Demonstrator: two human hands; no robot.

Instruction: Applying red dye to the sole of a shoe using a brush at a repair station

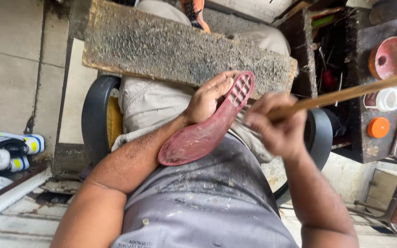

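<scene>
Soft, even daylight is seen throughout; shadows are faint. Motion blur is shown at the right fingers point(259, 120); edges appear bent.

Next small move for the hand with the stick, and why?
Probably draw the right hand and its wooden stick along the red shoe sole. The left hand props that sole tilted over the lap, its gridded heel end up, and the stick's near end sits beside that end.
</scene>
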